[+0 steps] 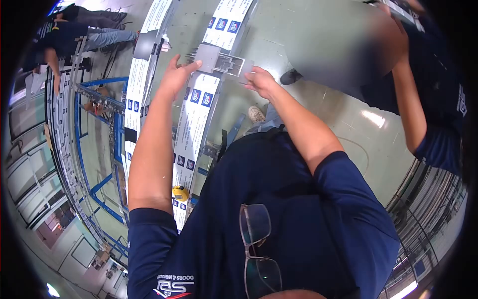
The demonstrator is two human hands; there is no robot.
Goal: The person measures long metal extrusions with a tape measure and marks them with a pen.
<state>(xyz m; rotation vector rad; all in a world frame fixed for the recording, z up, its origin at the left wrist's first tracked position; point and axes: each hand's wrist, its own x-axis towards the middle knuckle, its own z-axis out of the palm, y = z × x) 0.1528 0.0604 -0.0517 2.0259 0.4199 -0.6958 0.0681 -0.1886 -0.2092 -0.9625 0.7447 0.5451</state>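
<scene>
Head view: a grey metal bracket (222,62), boxy and dull with thin prongs, sits at the far end of a long white profile (196,119) wrapped in film printed with blue logos. Left hand (178,74) lies open, fingertips touching the bracket's near-left edge. Right hand (260,82) pinches its right end with curled fingers. Smooth green floor (318,45) lies below.

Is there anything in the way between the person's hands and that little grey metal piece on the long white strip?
Nothing visible is. The left hand and right hand both already touch the grey metal piece, one at each end, on top of the long white strip.
</scene>
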